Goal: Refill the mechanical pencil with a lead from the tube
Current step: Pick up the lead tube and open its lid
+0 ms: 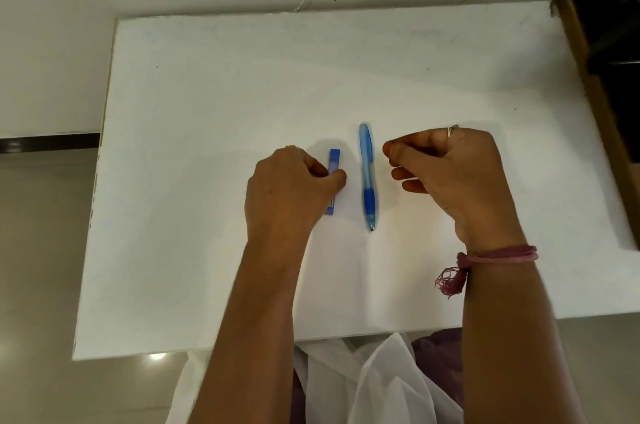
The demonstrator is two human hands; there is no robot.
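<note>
Left hand (289,188) pinching lead tube (333,170); right hand (446,174) curled, empty, beside pencil (367,177).

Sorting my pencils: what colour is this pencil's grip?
Solid darker blue grip on a translucent light-blue mechanical pencil, seen in the head view.

text: none legible | lead tube (333,167) label: unreadable

On the table (207,111), the lead tube (334,163) is laid just left of the mechanical pencil (367,177), both set lengthwise, apart.
</note>
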